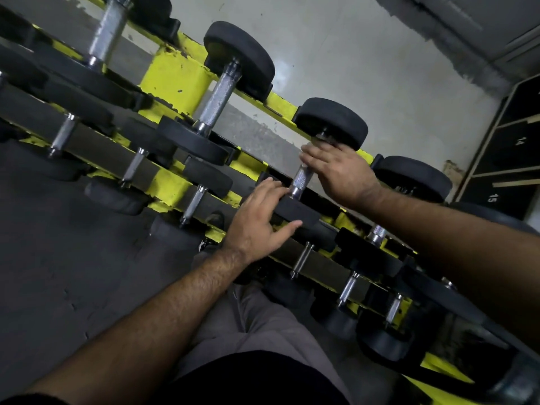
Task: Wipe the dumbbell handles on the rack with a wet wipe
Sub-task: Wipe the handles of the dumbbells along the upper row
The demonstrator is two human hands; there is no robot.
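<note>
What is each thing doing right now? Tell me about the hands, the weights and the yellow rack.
left hand: fingers straight, resting on a dumbbell's near black head.
right hand: laid over the upper end of that dumbbell's handle; no wipe visible.
other dumbbells: sitting untouched on the rack.
yellow rack: paint chipped.

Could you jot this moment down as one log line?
left hand: steadies dumbbell's near head | right hand: over handle, far end | wipe: not visible | rack: yellow

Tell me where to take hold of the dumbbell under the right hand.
Grip the knurled steel handle from above, fingers wrapped across it. It is the only narrow part, bare between the two wide black heads, and the right hand already lies over its upper end.
</note>
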